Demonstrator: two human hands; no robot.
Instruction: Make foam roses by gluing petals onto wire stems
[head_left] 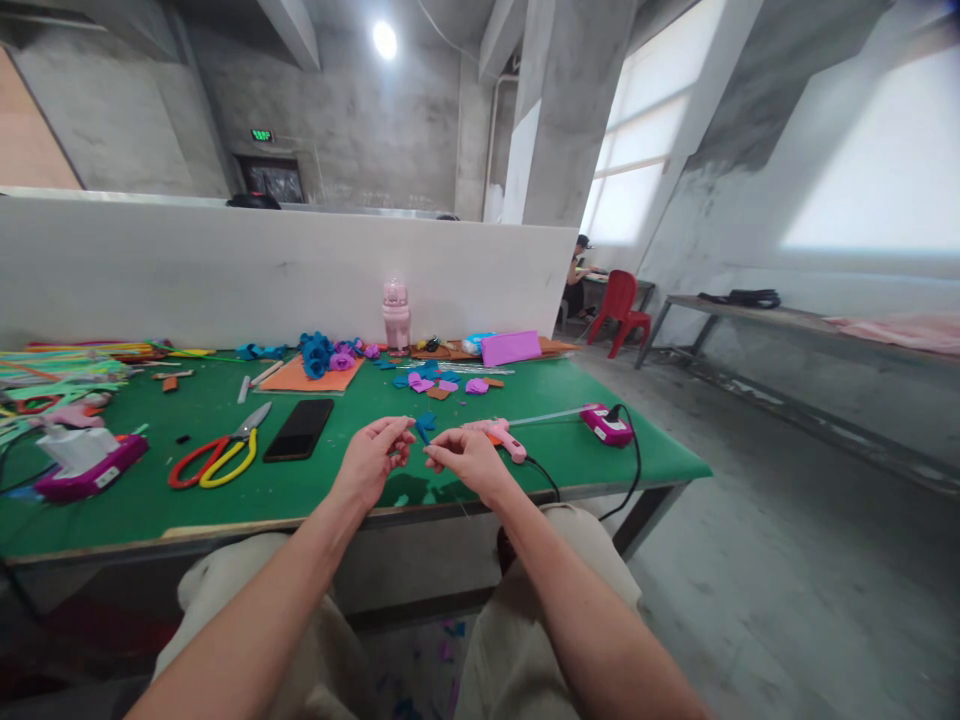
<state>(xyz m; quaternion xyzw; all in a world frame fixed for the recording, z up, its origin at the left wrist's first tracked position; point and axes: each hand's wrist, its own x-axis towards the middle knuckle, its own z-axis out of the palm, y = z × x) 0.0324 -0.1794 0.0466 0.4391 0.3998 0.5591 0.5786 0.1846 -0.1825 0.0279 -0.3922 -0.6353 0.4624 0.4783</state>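
My right hand pinches a small narrow blue piece, which looks like crepe paper or felt, above the table's front edge. Just left of it, my left hand has thumb and forefinger pressed together at the piece's upper end; what lies between those fingertips is too small to make out. Behind the fingers lies another blue scrap. A pink glue gun with a clear glue stick rests right of my right hand. Pink and blue petal-shaped pieces lie farther back.
Scissors with red and yellow handles and a black phone lie to the left. Blue and purple paper flowers sit on an orange sheet. A pink bottle stands by the white partition. A purple power strip is at right.
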